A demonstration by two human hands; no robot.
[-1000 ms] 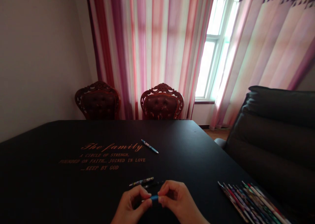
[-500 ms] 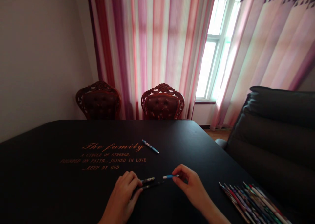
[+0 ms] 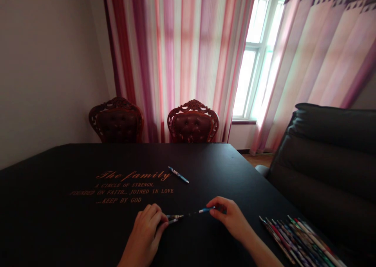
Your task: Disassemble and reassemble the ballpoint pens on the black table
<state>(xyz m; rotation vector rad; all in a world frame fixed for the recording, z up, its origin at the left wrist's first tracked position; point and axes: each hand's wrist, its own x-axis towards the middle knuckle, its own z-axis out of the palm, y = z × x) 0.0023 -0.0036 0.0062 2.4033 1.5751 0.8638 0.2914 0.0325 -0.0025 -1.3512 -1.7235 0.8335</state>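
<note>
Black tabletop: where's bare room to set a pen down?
Bare black tabletop lies between the slim blue pen and the fanned patterned pens, and left of the left hand. Crowded: between it and the right hand, around dark pen parts.

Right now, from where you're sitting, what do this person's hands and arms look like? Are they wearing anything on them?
Their left hand and right hand are bare, with no gloves, and no ring or watch shows. The forearms are bare too, with no sleeve in view.
</note>
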